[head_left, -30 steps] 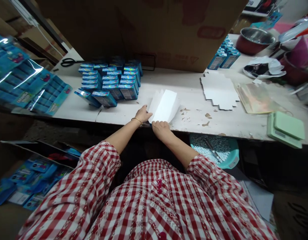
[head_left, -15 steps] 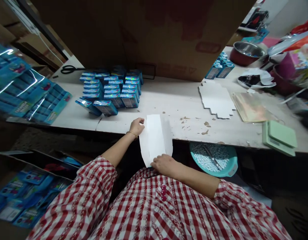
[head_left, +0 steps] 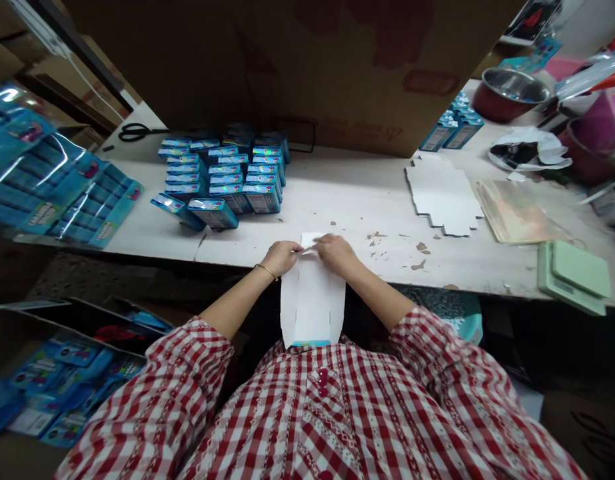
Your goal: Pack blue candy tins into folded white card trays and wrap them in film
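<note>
Fingers (head_left: 323, 244) of left hand (head_left: 280, 258) and right hand (head_left: 338, 253) were pinched on the far end of a carton (head_left: 312, 303), laid over the table (head_left: 367, 193) edge near boxes (head_left: 227, 177).

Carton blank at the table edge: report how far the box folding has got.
Done: folded blue boxes stand in rows. In hand: left hand and right hand pinch one carton blank at its far end. Remaining: a stack of flat blanks lies to the right.

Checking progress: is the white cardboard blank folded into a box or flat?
Flat: white cardboard blank lies spread, no walls raised, left hand and right hand at its far end.
</note>
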Available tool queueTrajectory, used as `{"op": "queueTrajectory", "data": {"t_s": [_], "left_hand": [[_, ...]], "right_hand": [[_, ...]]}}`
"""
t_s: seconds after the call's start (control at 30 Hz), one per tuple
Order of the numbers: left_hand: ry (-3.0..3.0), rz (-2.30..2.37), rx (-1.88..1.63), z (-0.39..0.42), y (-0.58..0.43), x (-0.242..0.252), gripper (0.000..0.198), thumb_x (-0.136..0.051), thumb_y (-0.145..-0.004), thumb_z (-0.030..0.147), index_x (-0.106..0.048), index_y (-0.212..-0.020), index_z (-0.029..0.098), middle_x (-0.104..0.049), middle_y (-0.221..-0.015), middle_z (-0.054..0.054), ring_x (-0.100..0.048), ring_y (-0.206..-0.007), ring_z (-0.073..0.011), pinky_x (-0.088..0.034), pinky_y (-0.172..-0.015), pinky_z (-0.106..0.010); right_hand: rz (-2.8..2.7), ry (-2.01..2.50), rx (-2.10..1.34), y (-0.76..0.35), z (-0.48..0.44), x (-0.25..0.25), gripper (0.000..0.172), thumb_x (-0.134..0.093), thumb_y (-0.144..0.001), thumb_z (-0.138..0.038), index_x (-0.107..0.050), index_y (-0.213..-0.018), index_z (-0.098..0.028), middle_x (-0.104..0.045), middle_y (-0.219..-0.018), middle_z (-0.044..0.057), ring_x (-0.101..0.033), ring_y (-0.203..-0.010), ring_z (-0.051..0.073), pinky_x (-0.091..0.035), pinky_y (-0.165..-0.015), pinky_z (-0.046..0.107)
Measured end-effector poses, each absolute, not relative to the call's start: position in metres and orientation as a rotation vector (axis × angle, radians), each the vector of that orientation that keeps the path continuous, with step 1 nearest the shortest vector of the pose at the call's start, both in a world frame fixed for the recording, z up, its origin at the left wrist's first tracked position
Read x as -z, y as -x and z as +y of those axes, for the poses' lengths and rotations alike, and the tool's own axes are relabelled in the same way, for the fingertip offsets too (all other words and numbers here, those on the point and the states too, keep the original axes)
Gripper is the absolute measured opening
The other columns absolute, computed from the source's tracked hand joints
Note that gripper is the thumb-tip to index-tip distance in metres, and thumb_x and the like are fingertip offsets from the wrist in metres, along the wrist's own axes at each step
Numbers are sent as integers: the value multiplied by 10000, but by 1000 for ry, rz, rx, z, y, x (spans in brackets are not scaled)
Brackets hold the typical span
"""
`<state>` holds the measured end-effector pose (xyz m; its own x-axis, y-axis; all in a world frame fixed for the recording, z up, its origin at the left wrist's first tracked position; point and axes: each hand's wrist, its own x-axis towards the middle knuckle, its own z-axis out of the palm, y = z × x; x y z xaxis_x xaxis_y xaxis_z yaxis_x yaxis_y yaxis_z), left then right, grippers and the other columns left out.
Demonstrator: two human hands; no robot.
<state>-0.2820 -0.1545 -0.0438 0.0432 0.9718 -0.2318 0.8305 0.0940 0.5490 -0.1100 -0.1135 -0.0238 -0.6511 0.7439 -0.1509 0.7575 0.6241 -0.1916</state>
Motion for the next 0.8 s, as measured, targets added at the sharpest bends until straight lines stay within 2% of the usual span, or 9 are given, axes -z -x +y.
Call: {"op": "queueTrajectory", "data": {"t_s": [0.07,0.13,0.23,0.33,0.4,0.5,0.6,0.67,0.8], "left_hand": [[-1844,1752,-212,-147,279,39,257,-509,-757,192,-703,-920,234,-703,-986,-17,-608,-973,-184,-426,-876,-265],[-1903,1708,-133,-141,276,34,242,-505,-793,275,-706,-926,246,-706,-980,-20,-610,-969,-185,-426,-855,-262],[-1975,1674,-21,-136,268,27,280,-448,-826,307,-719,-840,240,-715,-890,-38,-623,-893,-185,-429,-778,-258],[-1985,1676,75,-130,261,25,293,-445,-810,294,-717,-736,216,-705,-793,-63,-623,-821,-195,-423,-714,-261],[-1910,1721,100,-124,259,28,258,-469,-788,281,-713,-736,218,-700,-790,-53,-619,-813,-185,-422,-696,-247],[-1780,1813,3,-118,260,38,223,-550,-745,308,-703,-882,221,-682,-939,-37,-610,-869,-163,-434,-745,-219],[-1701,1919,-138,-117,265,48,530,-662,-657,357,-583,-1151,181,-620,-1099,-70,-584,-980,-181,-437,-829,-228],[-1650,1912,-148,-118,268,51,641,-695,-623,357,-520,-1204,151,-628,-1064,-79,-584,-973,-194,-449,-814,-244],[-1457,1797,-162,-119,269,54,591,-697,-635,302,-514,-1166,119,-663,-930,-57,-612,-832,-162,-465,-717,-233]], "right_hand": [[2678,-1788,437,91,-113,24,332,-451,-855,-232,-540,-1163,-144,-596,-1153,120,-535,-1043,218,-424,-853,327],[2433,-2069,664,79,-114,27,358,-490,-833,-295,-549,-1151,-142,-642,-1056,97,-576,-960,209,-443,-793,306],[2401,-1886,843,79,-118,28,239,-463,-832,-233,-637,-990,-193,-677,-945,45,-604,-876,178,-434,-726,255],[2578,-1562,637,88,-120,24,261,-419,-839,-153,-677,-853,-191,-683,-928,73,-605,-885,200,-412,-715,263],[2589,-1429,594,92,-116,21,266,-430,-830,-125,-688,-832,-189,-690,-908,78,-610,-878,204,-409,-718,262],[2575,-1441,656,92,-106,20,262,-457,-829,-140,-693,-913,-214,-696,-953,46,-607,-916,185,-412,-764,250],[2548,-1452,726,91,-97,21,240,-490,-808,-161,-705,-901,-214,-698,-972,33,-605,-935,179,-416,-785,244],[2526,-1426,792,92,-93,21,217,-516,-786,-161,-716,-855,-207,-705,-940,31,-609,-923,174,-422,-775,236],[2443,-1433,956,95,-88,22,155,-572,-742,-147,-711,-791,-193,-706,-876,21,-617,-869,147,-431,-727,208]]}}
